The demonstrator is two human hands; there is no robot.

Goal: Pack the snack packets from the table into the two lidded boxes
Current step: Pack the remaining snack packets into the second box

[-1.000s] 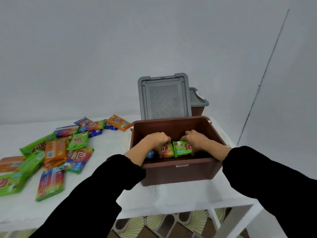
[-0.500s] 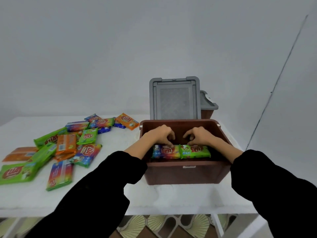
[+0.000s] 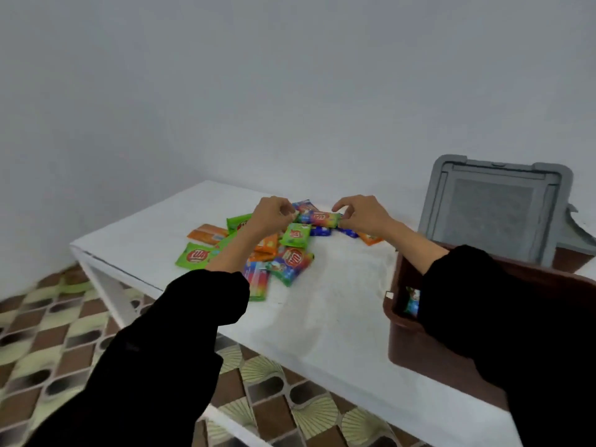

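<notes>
View from the wearer's own eyes, showing only arms and hands. Both arms are dressed in long, loose black sleeves of plain, matte cloth with no visible pattern or print. The left sleeve looks wide and bulky, with soft folds and a rounded, bunched cuff ending above the near edge of the white tabletop. The right sleeve is the same black cloth, its cuff ending over the tabletop's right end. Beyond each cuff, forearm and wrist are uncovered. The left hand and right hand are bare, fingers slim.
</notes>
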